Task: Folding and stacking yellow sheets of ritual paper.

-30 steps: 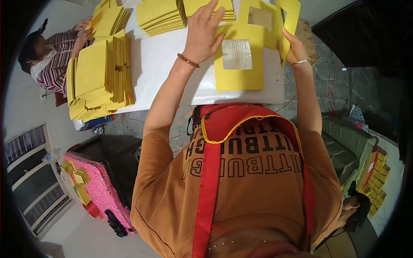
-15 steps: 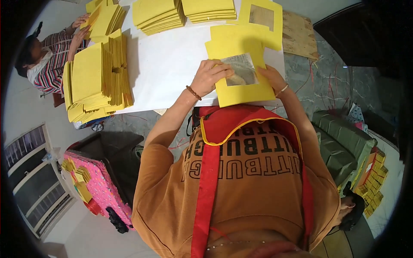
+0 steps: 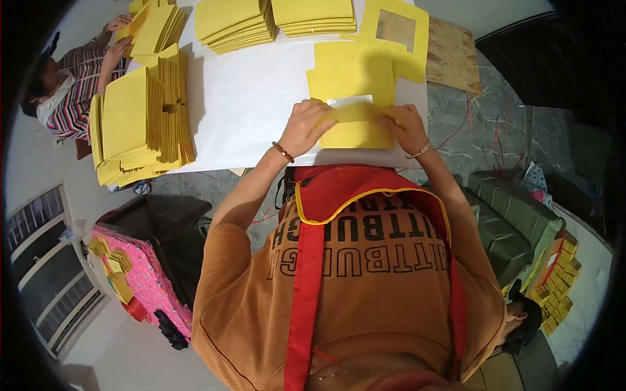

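Just in front of me on the white-covered table, a yellow paper sheet with a shiny window lies over other yellow sheets. Its near part appears lifted and folded back as a blurred band, leaving only a strip of the window showing. My left hand is closed on the left end of this band. At the other end, my right hand grips it with bent fingers. Directly behind, the plain yellow sheet is partly shadowed. A yellow sheet with a rectangular cut-out lies at the far right.
Stacks of folded yellow sheets stand at the left and far side of the white table. Another person handles yellow sheets at far left. A wooden board adjoins the right edge. Green padded blocks sit lower right.
The sheet's window lay mostly uncovered, with my left hand on it; now a folded band covers most of it. My left hand has moved slightly nearer and left, and both hands hold the band.
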Tool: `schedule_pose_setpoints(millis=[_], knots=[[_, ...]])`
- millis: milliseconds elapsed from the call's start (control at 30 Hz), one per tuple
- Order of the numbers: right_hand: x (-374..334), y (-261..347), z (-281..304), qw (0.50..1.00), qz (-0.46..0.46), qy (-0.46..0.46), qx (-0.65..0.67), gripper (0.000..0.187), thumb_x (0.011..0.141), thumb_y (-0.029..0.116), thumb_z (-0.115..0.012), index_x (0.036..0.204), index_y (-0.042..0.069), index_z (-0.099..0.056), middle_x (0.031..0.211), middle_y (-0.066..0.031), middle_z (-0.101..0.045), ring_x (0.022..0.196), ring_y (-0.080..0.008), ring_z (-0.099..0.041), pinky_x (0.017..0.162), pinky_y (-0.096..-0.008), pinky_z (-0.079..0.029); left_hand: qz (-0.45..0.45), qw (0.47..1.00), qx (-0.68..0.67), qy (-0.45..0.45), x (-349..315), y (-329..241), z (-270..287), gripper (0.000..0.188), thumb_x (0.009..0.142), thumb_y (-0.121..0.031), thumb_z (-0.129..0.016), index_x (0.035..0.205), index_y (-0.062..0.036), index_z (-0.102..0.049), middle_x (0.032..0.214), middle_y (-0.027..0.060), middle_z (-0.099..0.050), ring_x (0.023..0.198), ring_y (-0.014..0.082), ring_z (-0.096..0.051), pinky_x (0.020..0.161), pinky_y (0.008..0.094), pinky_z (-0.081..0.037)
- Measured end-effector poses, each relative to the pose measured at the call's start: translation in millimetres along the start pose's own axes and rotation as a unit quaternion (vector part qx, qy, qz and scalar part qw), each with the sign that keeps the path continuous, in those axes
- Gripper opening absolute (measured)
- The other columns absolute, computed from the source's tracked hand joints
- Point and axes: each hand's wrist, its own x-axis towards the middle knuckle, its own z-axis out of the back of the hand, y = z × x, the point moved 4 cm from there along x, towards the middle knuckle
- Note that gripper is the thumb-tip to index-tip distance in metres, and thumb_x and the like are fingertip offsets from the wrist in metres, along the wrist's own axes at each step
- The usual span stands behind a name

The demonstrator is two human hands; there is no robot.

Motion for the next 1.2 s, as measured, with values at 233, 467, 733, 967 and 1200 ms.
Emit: schedule_pose_setpoints(millis=[233,467,733,967,1200], knots=[[21,-22,-16,0.966,-0.196,-0.041,0.162,0.041,0.079,0.036,-0.059,0.105,0.005,-0.057,0.08,-0.0117,-0.064,0.069,-0.0205,-0.062,0.06,-0.0285,-0.046,0.261,0.951,-0.097,-0.133,8,13,-7,0.028,0.082,-0.028,-0.055,0.083,0.0005,-0.058,0.053,0.0112,-0.053,0.047,0.0236,-0.051,0.048,0.0344,-0.041],[22,-3,-13,0.904,-0.185,-0.184,0.339,0.045,0.074,0.02,-0.066,0.115,0.007,-0.053,0.069,-0.0044,-0.06,0.063,-0.0068,-0.055,0.057,-0.0216,-0.043,0.337,0.914,-0.163,-0.154,7,29,-15,0.022,0.08,-0.024,-0.059,0.084,-0.0022,-0.059,0.054,0.0107,-0.054,0.048,0.0226,-0.053,0.048,0.0335,-0.04],[21,-32,-27,0.947,-0.231,-0.143,0.174,0.038,0.071,0.024,-0.066,0.106,0.011,-0.061,0.057,-0.003,-0.049,0.052,-0.0108,-0.045,0.049,-0.0267,-0.037,0.373,0.915,-0.053,-0.141,10,25,-11,0.029,0.078,-0.023,-0.062,0.096,-0.0026,-0.052,0.061,0.0085,-0.059,0.05,0.0205,-0.055,0.047,0.0332,-0.04],[25,-21,-23,0.95,-0.239,-0.158,0.129,0.037,0.07,0.026,-0.065,0.105,0.013,-0.061,0.065,-0.0086,-0.057,0.058,-0.0191,-0.054,0.055,-0.0315,-0.042,0.291,0.915,-0.15,-0.238,7,29,-15,0.042,0.078,-0.021,-0.063,0.109,-0.0005,-0.044,0.062,0.0088,-0.061,0.047,0.0124,-0.053,0.042,0.025,-0.039],[26,-20,-21,0.949,-0.258,-0.148,0.105,0.037,0.071,0.026,-0.063,0.106,0.016,-0.06,0.079,-0.0127,-0.063,0.071,-0.0255,-0.061,0.065,-0.034,-0.046,0.196,0.94,0.12,-0.254,16,-6,8,0.048,0.076,-0.024,-0.062,0.118,-0.008,-0.045,0.107,0.0143,-0.051,0.105,0.0251,-0.045,0.082,0.0406,-0.033]])
